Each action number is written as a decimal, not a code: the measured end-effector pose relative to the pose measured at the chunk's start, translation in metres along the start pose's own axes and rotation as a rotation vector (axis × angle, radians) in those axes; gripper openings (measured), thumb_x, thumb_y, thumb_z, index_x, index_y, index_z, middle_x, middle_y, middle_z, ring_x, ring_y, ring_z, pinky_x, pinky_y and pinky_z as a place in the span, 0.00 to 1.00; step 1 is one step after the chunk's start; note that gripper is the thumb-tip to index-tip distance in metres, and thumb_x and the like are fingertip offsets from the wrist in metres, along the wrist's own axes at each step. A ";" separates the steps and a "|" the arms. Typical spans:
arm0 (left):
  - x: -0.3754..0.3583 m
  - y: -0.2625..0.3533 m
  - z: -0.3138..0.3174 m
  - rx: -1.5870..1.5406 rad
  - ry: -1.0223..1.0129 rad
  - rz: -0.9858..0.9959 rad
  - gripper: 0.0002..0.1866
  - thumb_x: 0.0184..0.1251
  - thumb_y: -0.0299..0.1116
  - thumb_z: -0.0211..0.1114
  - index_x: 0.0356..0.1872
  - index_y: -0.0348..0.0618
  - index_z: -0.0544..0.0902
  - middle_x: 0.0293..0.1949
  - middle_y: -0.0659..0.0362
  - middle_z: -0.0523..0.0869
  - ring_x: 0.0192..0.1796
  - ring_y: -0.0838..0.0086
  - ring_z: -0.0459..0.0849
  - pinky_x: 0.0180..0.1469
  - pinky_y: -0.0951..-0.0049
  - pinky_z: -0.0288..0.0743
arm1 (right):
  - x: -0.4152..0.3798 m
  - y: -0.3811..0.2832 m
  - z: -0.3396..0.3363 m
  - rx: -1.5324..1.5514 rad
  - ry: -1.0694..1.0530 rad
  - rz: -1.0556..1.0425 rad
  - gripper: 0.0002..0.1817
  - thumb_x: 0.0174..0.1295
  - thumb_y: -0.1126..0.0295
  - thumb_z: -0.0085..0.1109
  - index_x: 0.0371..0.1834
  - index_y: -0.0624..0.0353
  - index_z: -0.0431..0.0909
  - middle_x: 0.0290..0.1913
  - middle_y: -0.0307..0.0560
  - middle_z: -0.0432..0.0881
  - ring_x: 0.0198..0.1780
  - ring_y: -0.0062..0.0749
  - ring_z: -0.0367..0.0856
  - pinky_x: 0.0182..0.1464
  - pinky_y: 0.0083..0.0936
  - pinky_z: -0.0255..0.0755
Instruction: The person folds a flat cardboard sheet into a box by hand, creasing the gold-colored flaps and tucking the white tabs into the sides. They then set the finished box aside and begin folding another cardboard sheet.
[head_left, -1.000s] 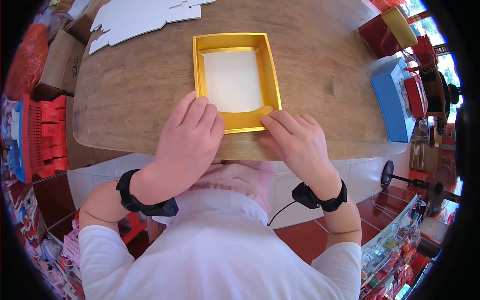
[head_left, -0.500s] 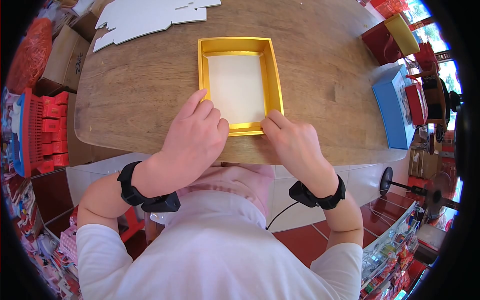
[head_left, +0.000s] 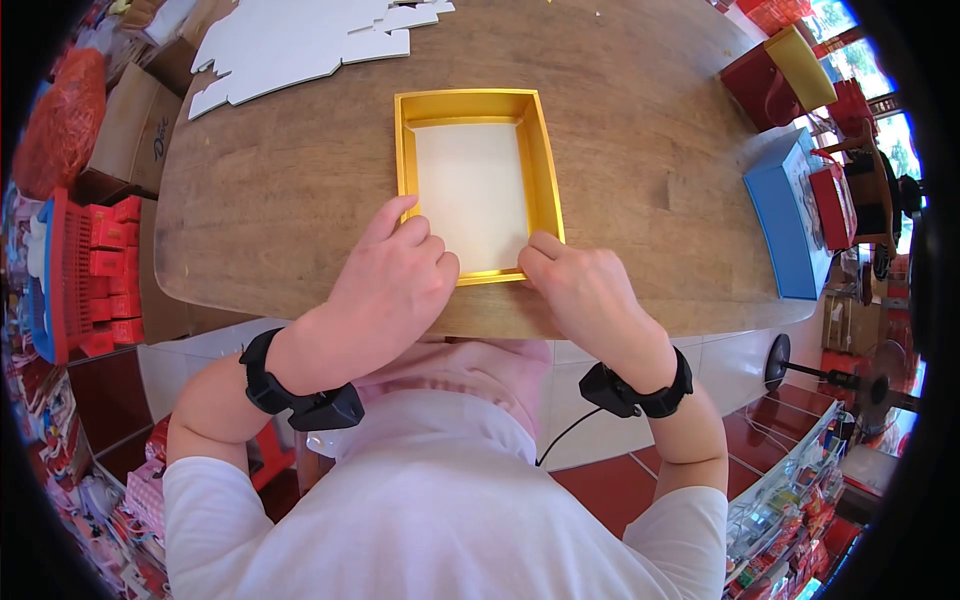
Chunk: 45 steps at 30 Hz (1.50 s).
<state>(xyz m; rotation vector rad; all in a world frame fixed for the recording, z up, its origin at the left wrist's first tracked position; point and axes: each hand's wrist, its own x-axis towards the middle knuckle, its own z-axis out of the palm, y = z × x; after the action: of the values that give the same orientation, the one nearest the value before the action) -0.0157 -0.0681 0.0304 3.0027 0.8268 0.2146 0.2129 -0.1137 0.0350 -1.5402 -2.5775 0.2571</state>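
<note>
The worktop's (head_left: 650,150) near edge runs just below both hands, with a narrow bare strip between it and the gold tray (head_left: 541,180). The tray lies open side up at frame centre, its near wall facing that edge. Right hand (head_left: 580,280): grasping the near wall at the right corner, fingers bent over the rim. Left hand (head_left: 396,268): curled at the near left corner, index finger against the left wall; firmness of grip cannot be told. Bare wood gives open room left, right and beyond the tray. The blue box (head_left: 785,215) sits at the right edge, well apart. White cut sheets (head_left: 300,50) lie at upper left, cut off by the frame top. Hidden: the right thumb tip, the left hand's lower fingertips, and the tray's near left corner, behind the left hand
</note>
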 end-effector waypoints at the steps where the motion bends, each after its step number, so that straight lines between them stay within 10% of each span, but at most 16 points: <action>1: 0.000 0.000 0.001 -0.015 0.000 -0.007 0.05 0.55 0.31 0.68 0.28 0.42 0.81 0.29 0.58 0.81 0.43 0.65 0.79 0.72 0.53 0.61 | 0.000 0.000 0.000 -0.007 -0.003 -0.004 0.04 0.55 0.77 0.58 0.30 0.59 0.73 0.33 0.45 0.76 0.28 0.40 0.83 0.27 0.31 0.77; 8: -0.002 -0.001 -0.002 -0.052 -0.083 -0.027 0.14 0.52 0.31 0.73 0.39 0.42 0.81 0.36 0.57 0.82 0.48 0.62 0.79 0.71 0.50 0.62 | -0.002 0.000 0.003 -0.014 0.000 0.006 0.08 0.54 0.75 0.62 0.31 0.58 0.70 0.34 0.46 0.75 0.29 0.41 0.82 0.28 0.32 0.76; 14: -0.017 -0.019 -0.031 -0.537 0.096 -0.135 0.47 0.39 0.32 0.83 0.66 0.42 0.69 0.60 0.50 0.75 0.67 0.53 0.70 0.72 0.50 0.63 | -0.019 -0.009 -0.017 0.180 0.156 0.051 0.22 0.48 0.69 0.73 0.45 0.59 0.75 0.45 0.48 0.79 0.40 0.43 0.83 0.41 0.36 0.77; 20: -0.022 -0.021 -0.028 -0.422 0.131 -0.079 0.38 0.43 0.39 0.80 0.60 0.42 0.76 0.62 0.53 0.75 0.69 0.53 0.69 0.72 0.51 0.64 | -0.024 -0.005 -0.029 0.092 0.346 -0.019 0.24 0.51 0.66 0.71 0.52 0.59 0.78 0.51 0.45 0.80 0.46 0.39 0.81 0.45 0.35 0.76; 25: -0.027 -0.017 -0.009 -0.112 0.102 0.087 0.12 0.45 0.31 0.74 0.35 0.45 0.87 0.52 0.61 0.81 0.62 0.63 0.75 0.68 0.49 0.68 | -0.028 -0.013 -0.002 0.024 0.212 -0.122 0.19 0.53 0.68 0.64 0.50 0.58 0.80 0.50 0.41 0.81 0.41 0.34 0.79 0.42 0.31 0.75; 31: -0.060 -0.018 0.016 0.021 0.413 0.152 0.11 0.46 0.27 0.69 0.35 0.47 0.87 0.48 0.63 0.82 0.60 0.65 0.76 0.63 0.56 0.72 | -0.049 -0.034 0.016 0.051 0.297 -0.206 0.23 0.49 0.70 0.62 0.52 0.57 0.81 0.44 0.36 0.79 0.35 0.27 0.74 0.37 0.24 0.69; 45: -0.040 -0.016 -0.007 0.116 0.179 0.073 0.05 0.51 0.30 0.63 0.27 0.42 0.83 0.54 0.59 0.81 0.68 0.65 0.72 0.70 0.60 0.68 | -0.044 -0.042 0.020 0.148 0.318 -0.151 0.19 0.52 0.71 0.64 0.50 0.59 0.83 0.36 0.38 0.76 0.34 0.27 0.76 0.35 0.23 0.70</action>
<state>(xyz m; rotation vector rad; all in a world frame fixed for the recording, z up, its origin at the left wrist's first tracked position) -0.0591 -0.0750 0.0314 3.1615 0.7682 0.4587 0.1936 -0.1742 0.0232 -1.2180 -2.3516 0.1673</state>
